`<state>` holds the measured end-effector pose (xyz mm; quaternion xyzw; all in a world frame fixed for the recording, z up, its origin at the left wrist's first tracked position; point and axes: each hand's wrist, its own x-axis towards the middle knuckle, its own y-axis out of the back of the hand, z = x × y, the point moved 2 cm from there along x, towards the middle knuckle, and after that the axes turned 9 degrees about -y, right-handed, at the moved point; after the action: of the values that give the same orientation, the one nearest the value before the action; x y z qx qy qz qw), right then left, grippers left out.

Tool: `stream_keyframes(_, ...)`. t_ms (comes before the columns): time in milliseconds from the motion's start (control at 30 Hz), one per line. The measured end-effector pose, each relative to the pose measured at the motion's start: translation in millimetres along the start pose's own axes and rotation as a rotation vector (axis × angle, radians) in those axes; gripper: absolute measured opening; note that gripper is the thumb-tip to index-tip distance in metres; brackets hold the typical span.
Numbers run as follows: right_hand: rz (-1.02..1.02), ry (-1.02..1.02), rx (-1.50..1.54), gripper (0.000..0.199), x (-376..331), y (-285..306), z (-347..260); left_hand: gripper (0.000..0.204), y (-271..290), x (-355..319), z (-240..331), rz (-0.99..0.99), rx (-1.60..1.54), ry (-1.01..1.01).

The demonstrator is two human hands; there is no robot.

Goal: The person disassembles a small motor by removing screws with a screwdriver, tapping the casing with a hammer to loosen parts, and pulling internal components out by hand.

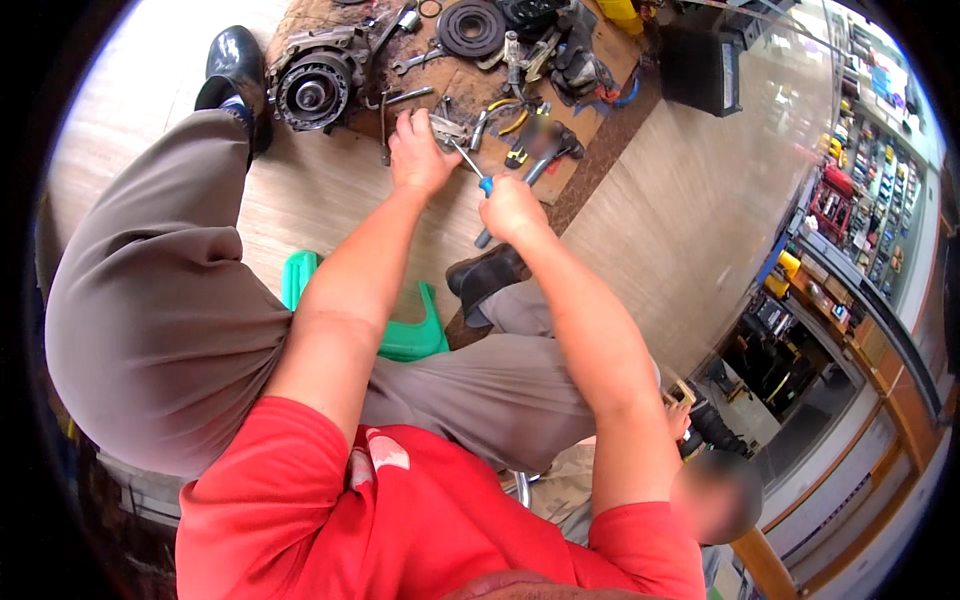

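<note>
One cardboard sheet (455,82) is bearing one open-faced housing (318,88) and one grooved black disc (470,28), lying apart. Two hands are working: the right hand (513,208) is wrapping its fingers round one blue-handled screwdriver (487,185); the left hand (418,150) is touching one metal part (447,128) near the sheet's near edge, its grip unclear. The screwdriver's shaft is reaching that part, so work seems under way; how much is remaining, I cannot tell.

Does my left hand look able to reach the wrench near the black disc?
Probably yes: the wrench lies uncovered ahead of the left hand, though that hand is holding a metal part.
</note>
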<state>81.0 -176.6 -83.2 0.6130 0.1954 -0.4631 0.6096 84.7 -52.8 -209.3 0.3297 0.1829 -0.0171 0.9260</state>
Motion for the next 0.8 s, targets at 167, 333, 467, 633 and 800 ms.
stream_keyframes(167,0.093,-0.045,0.035,0.026,-14,-6,-6,0.093,-1,-1,-3,0.001,0.007,-0.01)
stream_keyframes(333,0.125,-0.066,0.032,0.025,-11,-6,-6,0.094,-1,3,1,-0.016,0.02,0.001)
stream_keyframes(467,0.139,-0.077,0.035,0.025,-11,-11,-8,0.095,-2,2,1,-0.011,0.006,0.008)
stream_keyframes(633,0.15,-0.105,0.08,0.025,-7,-21,-4,0.096,0,4,2,-0.015,0.004,-0.003)
stream_keyframes(800,0.21,-0.111,0.109,0.024,-5,-32,-4,0.096,2,5,4,-0.044,0.025,-0.009)
